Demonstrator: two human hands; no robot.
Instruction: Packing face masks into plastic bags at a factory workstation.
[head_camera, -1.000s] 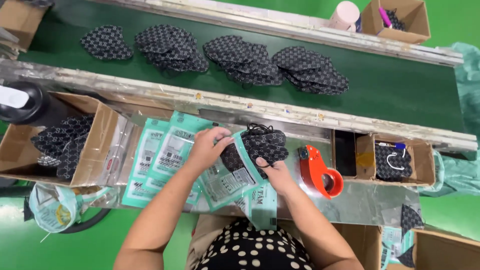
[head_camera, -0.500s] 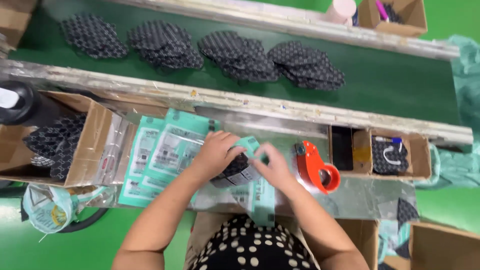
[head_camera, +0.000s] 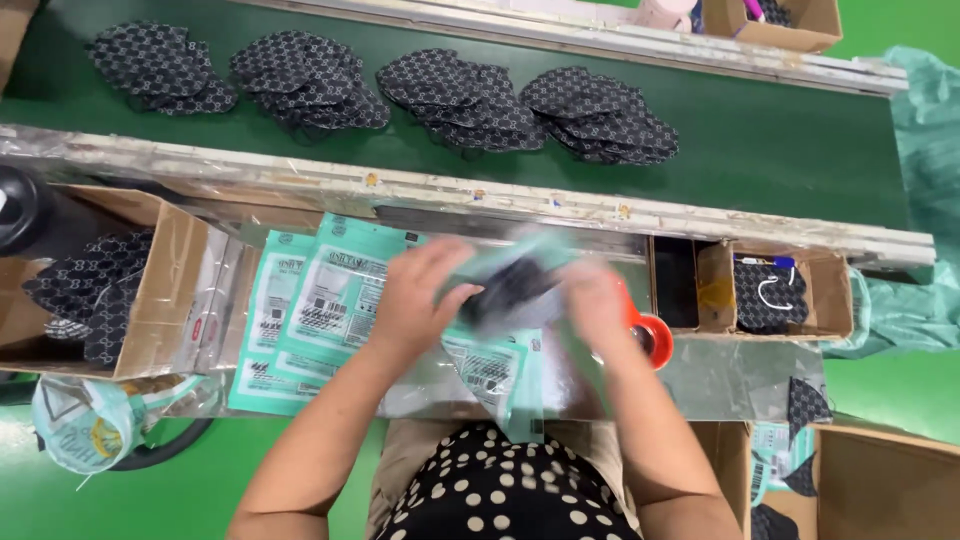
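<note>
A dark patterned mask (head_camera: 512, 288), blurred, is being gripped with its teal pouch (head_camera: 490, 262) by the left hand (head_camera: 420, 300) and right hand (head_camera: 592, 298) above the steel bench (head_camera: 740, 375); both are being held higher than before, hiding more of the red tape dispenser (head_camera: 652, 338).

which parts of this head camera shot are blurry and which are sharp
In the head view, both hands, left and right, and the teal pouch between them are motion-blurred; the patterned masks on the green belt stay sharp.
</note>
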